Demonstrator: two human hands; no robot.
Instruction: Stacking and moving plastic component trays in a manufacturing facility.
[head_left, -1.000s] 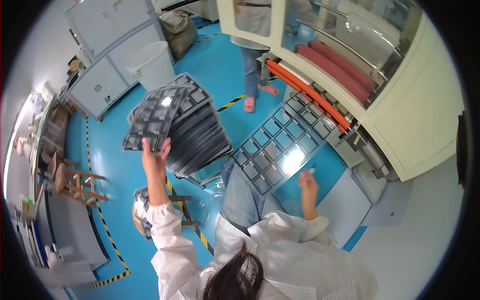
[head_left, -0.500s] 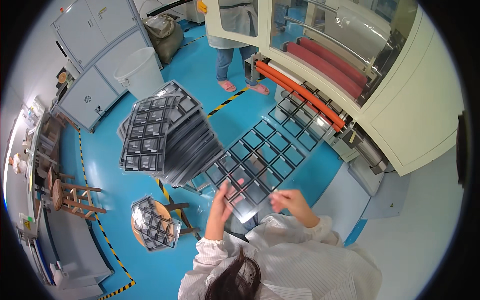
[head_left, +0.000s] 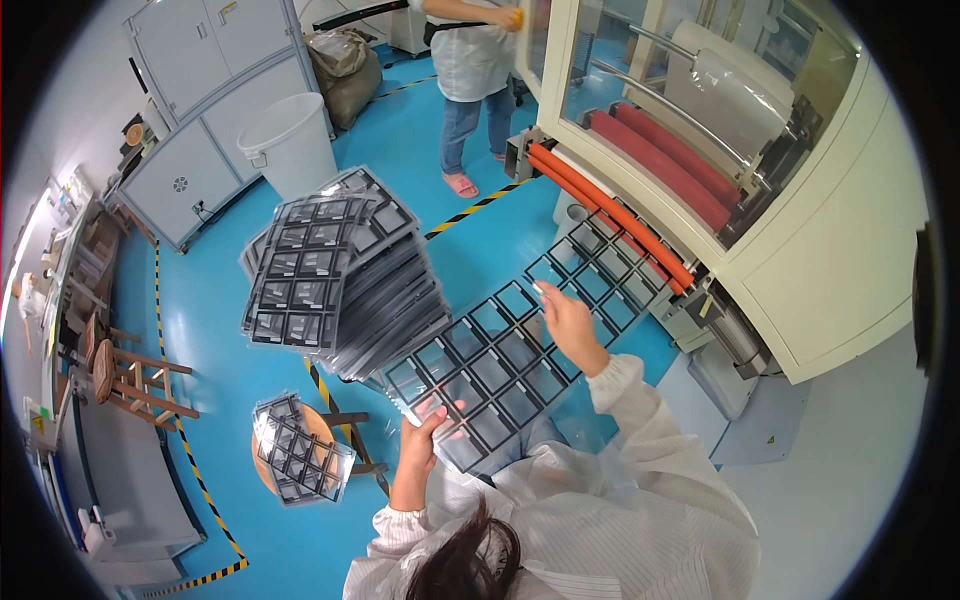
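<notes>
head: left hand (head_left: 420, 442) grips sheet (head_left: 482, 378) (panel label (head_left: 771, 440) illegible).

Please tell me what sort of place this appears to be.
Most likely a factory workshop: there is a large cream machine with orange rollers, a tall stack of black-gridded sheets, and yellow-and-black tape marking lines on the blue floor.

Factory workshop: roller machine (head_left: 850, 225), striped floor tape (head_left: 476, 209).
</notes>
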